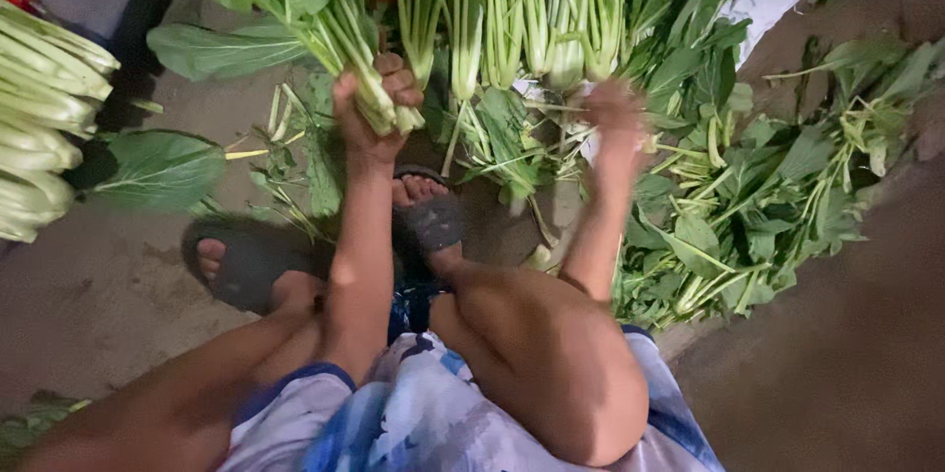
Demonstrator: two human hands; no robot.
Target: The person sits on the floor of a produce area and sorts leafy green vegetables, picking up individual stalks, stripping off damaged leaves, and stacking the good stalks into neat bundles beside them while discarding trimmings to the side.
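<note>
Ground: bare dirt floor (108, 305), dim light; we squat on it in dark sandals (251, 260), knees up, with greens spread all round our hands.
Left hand (369, 108): fingers wrapped tight around the pale stalk ends of a bunch of leafy greens (335, 29), lifted clear of the floor, leaves pointing away from us.
Right hand (615, 113): blurred, reaching into the row of standing pale-stemmed greens (522, 19) just beyond it; we cannot tell whether it grips anything or how far it is open.
Beside the right hand: a loose heap of thinner-stemmed leafy greens (768, 206) on the floor, spreading outward.
Far out past the left hand: stacked pale stalks (39, 127) and a single broad leaf (157, 169).
Step in hand: gathering, we judge; the bunch is held while more stems are sought.
Next move calls for: a sure pinch on fresh stems, ends brought level with the bunch's.
</note>
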